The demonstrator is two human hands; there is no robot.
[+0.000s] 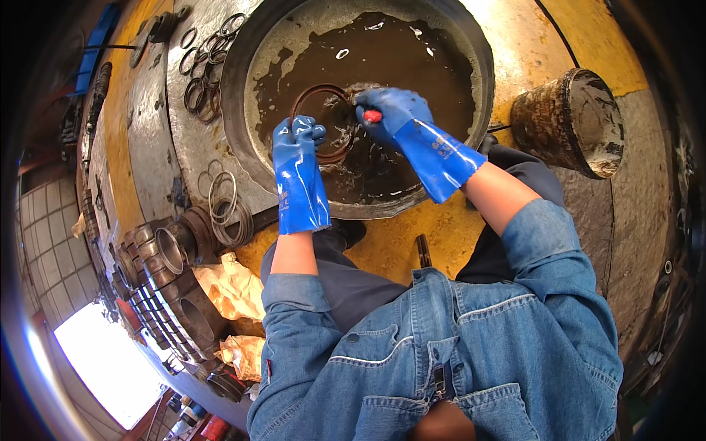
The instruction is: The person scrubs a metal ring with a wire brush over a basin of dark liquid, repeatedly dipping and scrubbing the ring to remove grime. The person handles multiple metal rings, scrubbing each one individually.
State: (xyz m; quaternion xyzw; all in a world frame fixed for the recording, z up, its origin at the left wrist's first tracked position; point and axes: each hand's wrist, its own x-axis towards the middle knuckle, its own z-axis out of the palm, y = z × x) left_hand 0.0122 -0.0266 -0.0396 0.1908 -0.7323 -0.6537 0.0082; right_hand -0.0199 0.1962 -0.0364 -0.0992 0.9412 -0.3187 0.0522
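Note:
Over a wide round metal basin (pixel 236 127) of dark, foamy liquid, my left hand (pixel 299 138), in a blue rubber glove, grips a reddish-brown ring (pixel 315 90) by its left side. The lower part of the ring is close to the liquid. My right hand (pixel 392 113), gloved alike, is closed on a tool with a red handle (pixel 373 116) at the ring's right side. The tool's working end is hidden by my fingers and splashing liquid, so its kind cannot be told.
Dark rings (pixel 194 95) lie on metal plating left of the basin. Thin pale rings (pixel 223 201) and metal cylinders (pixel 169 249) stand nearer on the left, beside crumpled brown paper (pixel 234 286). A grimy bucket (pixel 551 124) is on the right. A dark bar (pixel 423 251) lies between my legs.

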